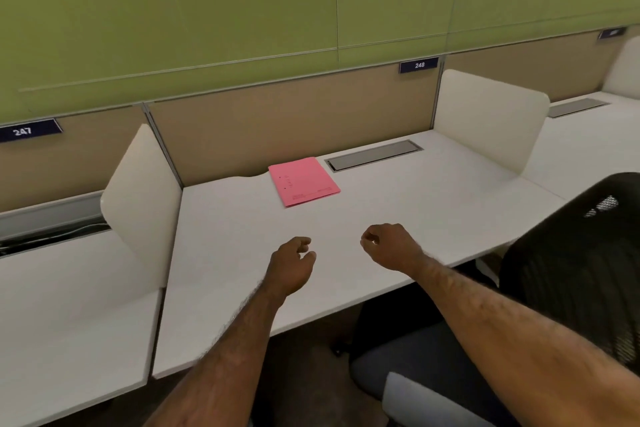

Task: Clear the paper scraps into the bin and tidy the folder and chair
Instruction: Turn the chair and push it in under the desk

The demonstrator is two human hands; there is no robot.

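Standing skewed at 4 o'clock, the chair [568,274] is risking a knock against the desk [398,218] if pushed crooked. The folder [303,181] is lying at 12 o'clock; both hands, left [291,267] and right [389,246], are hovering with fingers loosely curled, holding nothing.

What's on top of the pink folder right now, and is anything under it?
Nothing lies on the pink folder; only small printed marks show on its closed cover. It lies flat on the white desk, near the back. Whatever is inside or beneath it is covered. Both hands are clear of it.
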